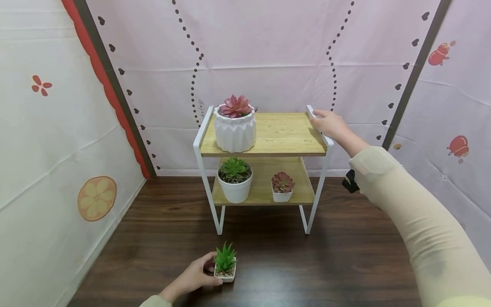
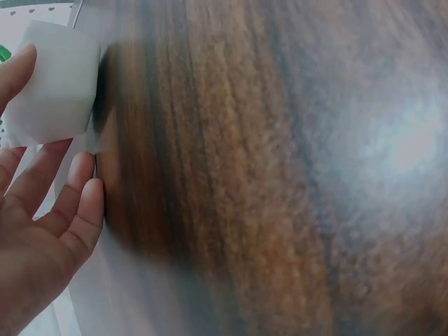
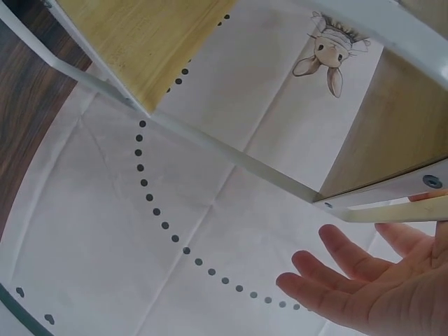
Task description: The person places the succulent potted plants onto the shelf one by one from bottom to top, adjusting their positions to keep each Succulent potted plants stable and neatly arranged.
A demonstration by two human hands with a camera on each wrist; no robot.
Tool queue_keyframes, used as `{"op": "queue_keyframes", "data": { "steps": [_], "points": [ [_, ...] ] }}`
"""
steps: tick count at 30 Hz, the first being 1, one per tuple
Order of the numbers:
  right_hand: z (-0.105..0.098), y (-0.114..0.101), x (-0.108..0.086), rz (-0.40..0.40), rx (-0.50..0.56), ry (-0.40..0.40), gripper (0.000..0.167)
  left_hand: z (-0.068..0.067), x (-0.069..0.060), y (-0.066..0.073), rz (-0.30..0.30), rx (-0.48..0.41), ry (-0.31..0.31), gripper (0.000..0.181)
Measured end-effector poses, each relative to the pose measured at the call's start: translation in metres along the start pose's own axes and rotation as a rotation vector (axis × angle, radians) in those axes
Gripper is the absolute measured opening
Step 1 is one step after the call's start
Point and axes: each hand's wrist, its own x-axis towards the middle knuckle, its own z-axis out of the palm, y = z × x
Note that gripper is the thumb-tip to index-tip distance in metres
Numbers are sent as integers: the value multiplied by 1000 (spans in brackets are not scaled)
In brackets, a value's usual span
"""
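Observation:
My left hand (image 1: 197,273) pinches a small square white pot holding a spiky green succulent (image 1: 225,260), low over the dark wood surface. In the left wrist view the thumb and fingers are on opposite sides of the white pot (image 2: 56,84); most of the plant is out of frame. At the upper right, my right hand (image 1: 331,123) holds the white side rail (image 1: 320,125) of a two-tier shelf (image 1: 284,132). The right wrist view shows that rail between the thumb and the loosely extended fingers (image 3: 350,259).
A large fluted white pot with a red succulent (image 1: 235,130) stands at the top board's left. Below it are a round white pot with a green succulent (image 1: 235,187) and a small pot with a reddish succulent (image 1: 282,187). Printed cloth (image 1: 264,51) hangs behind.

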Motion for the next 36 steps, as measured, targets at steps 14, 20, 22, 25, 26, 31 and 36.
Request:
{"op": "queue_keyframes", "data": {
  "steps": [14,20,22,25,26,31,36],
  "points": [
    [0,5,1,-4,15,0,55,-1,25,38,51,80,-21,77],
    [2,5,1,-3,23,12,56,-8,36,81,105,112,0,76],
    [2,5,1,-7,23,17,56,-11,38,99,127,135,8,75],
    [3,5,1,-12,19,25,56,-16,40,126,146,157,12,73],
    [3,5,1,-15,14,28,56,-17,41,135,149,162,15,72],
    [2,5,0,-30,-8,31,57,-19,42,175,168,165,30,70],
    [1,3,1,-30,-24,25,56,-23,43,213,191,130,31,67]
  ]
}}
